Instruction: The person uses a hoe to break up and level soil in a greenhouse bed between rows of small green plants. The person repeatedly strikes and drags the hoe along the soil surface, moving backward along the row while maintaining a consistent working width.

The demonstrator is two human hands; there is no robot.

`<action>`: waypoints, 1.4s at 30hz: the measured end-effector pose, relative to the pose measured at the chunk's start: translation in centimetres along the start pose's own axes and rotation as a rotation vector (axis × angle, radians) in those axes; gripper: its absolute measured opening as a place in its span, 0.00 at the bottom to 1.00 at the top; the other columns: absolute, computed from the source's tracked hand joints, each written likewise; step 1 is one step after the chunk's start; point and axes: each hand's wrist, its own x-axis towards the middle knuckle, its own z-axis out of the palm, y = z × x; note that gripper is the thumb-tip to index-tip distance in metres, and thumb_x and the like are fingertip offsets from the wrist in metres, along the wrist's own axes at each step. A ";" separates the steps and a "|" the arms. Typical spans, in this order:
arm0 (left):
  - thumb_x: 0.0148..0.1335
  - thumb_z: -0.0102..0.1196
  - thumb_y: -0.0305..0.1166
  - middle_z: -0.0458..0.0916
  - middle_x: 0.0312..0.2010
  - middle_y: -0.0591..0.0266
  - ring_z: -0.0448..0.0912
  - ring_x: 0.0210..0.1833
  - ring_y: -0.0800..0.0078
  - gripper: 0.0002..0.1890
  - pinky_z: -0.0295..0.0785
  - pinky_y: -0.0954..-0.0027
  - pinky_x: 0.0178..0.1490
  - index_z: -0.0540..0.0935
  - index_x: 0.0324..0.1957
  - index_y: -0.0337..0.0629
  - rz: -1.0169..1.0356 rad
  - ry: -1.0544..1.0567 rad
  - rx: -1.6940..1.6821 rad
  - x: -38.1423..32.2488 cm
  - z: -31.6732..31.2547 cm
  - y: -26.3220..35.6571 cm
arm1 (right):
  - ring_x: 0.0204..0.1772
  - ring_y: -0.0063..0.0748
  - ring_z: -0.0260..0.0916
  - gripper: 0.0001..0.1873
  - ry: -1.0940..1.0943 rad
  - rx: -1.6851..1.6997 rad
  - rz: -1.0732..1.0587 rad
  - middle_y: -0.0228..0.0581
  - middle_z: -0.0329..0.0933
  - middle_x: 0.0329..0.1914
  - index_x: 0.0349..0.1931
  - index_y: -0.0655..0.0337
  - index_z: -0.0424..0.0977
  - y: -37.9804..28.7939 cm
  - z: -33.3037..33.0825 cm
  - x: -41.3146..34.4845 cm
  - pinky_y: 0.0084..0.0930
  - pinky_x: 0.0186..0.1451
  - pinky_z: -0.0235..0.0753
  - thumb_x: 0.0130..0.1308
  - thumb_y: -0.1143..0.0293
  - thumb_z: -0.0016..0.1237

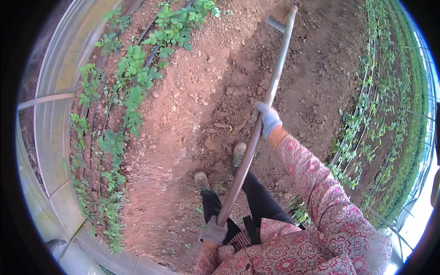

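A hoe with a long wooden handle (280,68) slants across the middle of the view. Its broad metal blade (277,21) is at the far end, over brown soil at the top; whether it touches the ground I cannot tell. My right hand (270,118), in a light grey-blue knit glove, wraps the handle around its middle. Lower down, near my waist, my left hand (213,231) wears a greyish glove and grips the handle's near end. The handle passes over my right leg.
My shoes (202,181) stand on loose, cloddy soil (178,120). Leafy plants (134,65) with black drip lines (151,56) grow along the left, beside plastic greenhouse sheeting (55,137). More planted rows (361,113) run along the right.
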 end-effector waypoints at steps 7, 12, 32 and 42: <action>0.45 0.54 0.53 0.77 0.36 0.42 0.76 0.45 0.52 0.27 0.69 0.57 0.48 0.73 0.41 0.43 -0.301 -0.309 0.048 -8.6 -3.3 0.1 | 0.15 0.31 0.66 0.10 0.001 -0.212 0.086 0.36 0.69 0.15 0.22 0.60 0.69 7.9 -0.9 -0.6 0.28 0.18 0.67 0.50 0.64 0.51; 0.44 0.55 0.53 0.78 0.35 0.44 0.76 0.43 0.52 0.27 0.69 0.57 0.46 0.73 0.41 0.45 -0.405 -0.373 0.109 -16.2 0.1 -9.3 | 0.14 0.31 0.65 0.08 -0.089 0.029 0.446 0.35 0.66 0.13 0.21 0.58 0.67 16.4 -2.7 -9.9 0.29 0.16 0.67 0.52 0.67 0.50; 0.43 0.57 0.52 0.79 0.32 0.45 0.77 0.40 0.51 0.26 0.71 0.58 0.44 0.76 0.40 0.44 -0.230 -0.206 -0.038 -10.1 -1.3 -4.3 | 0.15 0.30 0.66 0.11 0.003 -0.163 0.116 0.36 0.68 0.14 0.20 0.61 0.70 7.6 0.1 -3.7 0.28 0.19 0.67 0.50 0.63 0.50; 0.46 0.54 0.52 0.78 0.32 0.44 0.77 0.40 0.50 0.26 0.70 0.57 0.43 0.75 0.42 0.44 -0.284 -0.205 0.069 -13.5 7.7 -13.7 | 0.14 0.33 0.65 0.08 -0.022 0.000 0.550 0.35 0.67 0.14 0.21 0.58 0.67 18.8 -3.0 -12.0 0.31 0.18 0.67 0.50 0.67 0.51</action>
